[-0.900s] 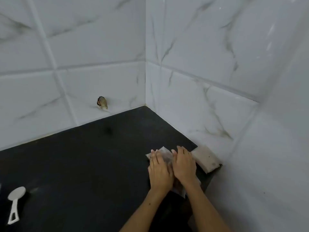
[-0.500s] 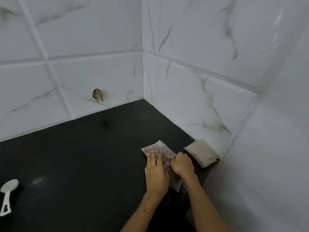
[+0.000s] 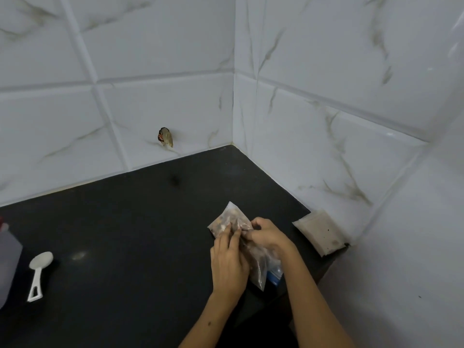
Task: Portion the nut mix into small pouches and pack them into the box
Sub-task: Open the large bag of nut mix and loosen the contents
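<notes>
Far left of the pouch, at the frame's edge, stands a translucent container (image 3: 7,259) with a red top, and just right of it a white plastic scoop (image 3: 37,275) lies on the black countertop (image 3: 125,234). My left hand (image 3: 227,262) pinches the clear pouch of nut mix (image 3: 229,219) with curled fingers; my right hand (image 3: 266,234) grips the same pouch from the other side. The pouch is lifted slightly off the countertop, its blue-edged end (image 3: 273,275) toward me. Right of the pouch, against the tiled wall (image 3: 326,146), lies a flat pale packet (image 3: 321,231).
</notes>
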### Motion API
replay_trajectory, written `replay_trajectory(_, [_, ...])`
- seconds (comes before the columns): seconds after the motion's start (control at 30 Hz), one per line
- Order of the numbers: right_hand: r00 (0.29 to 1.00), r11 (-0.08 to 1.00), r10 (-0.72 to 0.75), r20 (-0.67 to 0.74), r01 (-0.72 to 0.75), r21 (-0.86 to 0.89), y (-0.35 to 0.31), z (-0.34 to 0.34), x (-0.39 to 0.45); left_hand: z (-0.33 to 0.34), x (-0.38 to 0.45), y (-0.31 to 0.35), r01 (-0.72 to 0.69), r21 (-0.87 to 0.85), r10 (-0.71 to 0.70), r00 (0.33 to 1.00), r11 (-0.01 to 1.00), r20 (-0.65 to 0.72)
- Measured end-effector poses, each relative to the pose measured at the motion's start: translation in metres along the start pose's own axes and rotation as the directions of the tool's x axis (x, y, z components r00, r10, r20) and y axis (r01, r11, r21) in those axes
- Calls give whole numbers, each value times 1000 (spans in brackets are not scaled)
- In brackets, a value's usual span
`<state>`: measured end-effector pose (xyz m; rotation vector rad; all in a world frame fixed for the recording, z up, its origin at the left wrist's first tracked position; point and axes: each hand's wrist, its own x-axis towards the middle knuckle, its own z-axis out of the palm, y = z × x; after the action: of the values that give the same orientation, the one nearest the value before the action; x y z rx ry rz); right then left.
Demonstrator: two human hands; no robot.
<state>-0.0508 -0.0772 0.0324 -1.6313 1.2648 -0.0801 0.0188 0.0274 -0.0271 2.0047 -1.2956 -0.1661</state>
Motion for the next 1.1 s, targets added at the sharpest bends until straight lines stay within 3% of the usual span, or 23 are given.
replay_trajectory(0.1, [994,986,106,37,-110,128,-11,0,1,-2,2,-3,30,-126,-41,995,992,-88])
replay_trajectory(0.27, [956,919,234,176,-277,282,-17,-6,3,-6,5,3,97,-239,-120,989,966,-87])
replay_trajectory(0.57, [940,924,199,277,-274,267,-27,-15,2,-17,13,8,281,-294,-313,947,914,-68])
replay_trajectory(0.73, [957,934,194,217,-247,256,-35,-15,-6,-21,15,10,239,-341,-285,954,909,-94])
replay_trajectory(0.9, [933,907,171,316,-274,320,-36,-19,-12,-25,14,12,138,-372,-202,969,918,-139])
replay_trajectory(0.97, [947,926,153,284,-237,292,-36,-21,-13,-25,15,10,80,-361,-147,975,929,-164])
replay_trajectory(1.1, [996,943,72,52,-85,320,-40,-27,-10,-26,17,11,35,-366,-110,976,930,-189])
